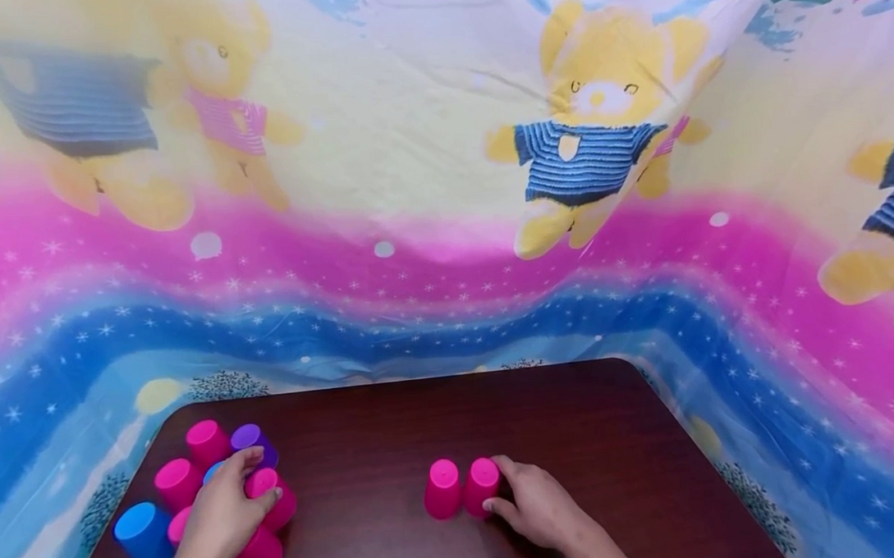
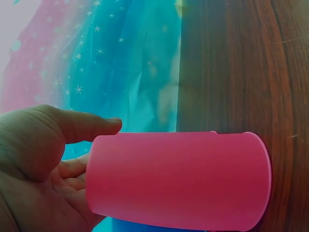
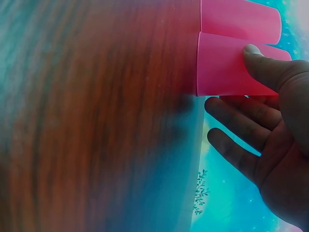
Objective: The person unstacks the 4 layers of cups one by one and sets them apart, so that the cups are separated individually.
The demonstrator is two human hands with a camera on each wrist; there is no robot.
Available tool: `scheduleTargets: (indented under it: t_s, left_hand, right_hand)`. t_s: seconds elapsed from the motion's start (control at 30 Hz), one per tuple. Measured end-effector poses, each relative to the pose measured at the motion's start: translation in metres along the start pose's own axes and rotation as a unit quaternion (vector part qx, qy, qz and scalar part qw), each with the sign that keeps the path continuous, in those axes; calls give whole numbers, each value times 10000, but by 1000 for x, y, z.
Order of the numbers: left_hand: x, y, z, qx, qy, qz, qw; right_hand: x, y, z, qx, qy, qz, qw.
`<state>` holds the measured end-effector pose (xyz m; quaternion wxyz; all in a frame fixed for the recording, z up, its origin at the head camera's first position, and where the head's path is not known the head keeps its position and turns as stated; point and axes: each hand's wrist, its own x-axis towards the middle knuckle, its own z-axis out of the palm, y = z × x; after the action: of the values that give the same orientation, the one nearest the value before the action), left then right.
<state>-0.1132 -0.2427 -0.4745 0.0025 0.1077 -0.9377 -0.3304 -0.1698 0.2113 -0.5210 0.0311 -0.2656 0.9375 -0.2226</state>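
Upside-down plastic cups stand on a dark brown table. At the left, my left hand [image 1: 222,508] reaches into a cluster of them, thumb and fingers around the closed end of a pink cup [image 2: 178,179]. Its fingertips pass close by a purple cup [image 1: 253,443]. Two more pink cups stand side by side near the table's middle. My right hand [image 1: 539,501] holds the right one [image 1: 481,487], thumb on its near side and index finger at its far side; other fingers spread beside it. The left one of this pair [image 1: 443,490] is right against it.
Around my left hand stand a blue cup [image 1: 143,536] at the cluster's outer left and several pink cups, among them one at the back [image 1: 207,442]; another blue cup is mostly hidden. A bear-print cloth [image 1: 414,190] hangs behind the table [image 1: 364,446] and along its sides.
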Motion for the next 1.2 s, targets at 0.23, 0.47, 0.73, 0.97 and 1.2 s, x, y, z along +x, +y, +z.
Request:
scheduleTargets:
  t_s: [0.23,0.47,0.73,0.97,1.2]
  left_hand:
    - [-4,9,-3,47,287,157,9995]
    - [-10,21,-1,-177,281,583,9977]
    - [-10,35,9,-403,76,755,9963]
    - [-8,46,27,-662,267,1207,9901]
    - [-5,62,54,-919,389,1595,9821]
  right_hand:
    - [0,-1,-1,114,-108,81,9998]
    - [0,-1,-1,173,-159,141,9996]
    - [0,0,-1,158,-162,100,9997]
    - [0,1,-2,125,-84,51,9999]
    - [1,1,-1,136,-89,49,9999]
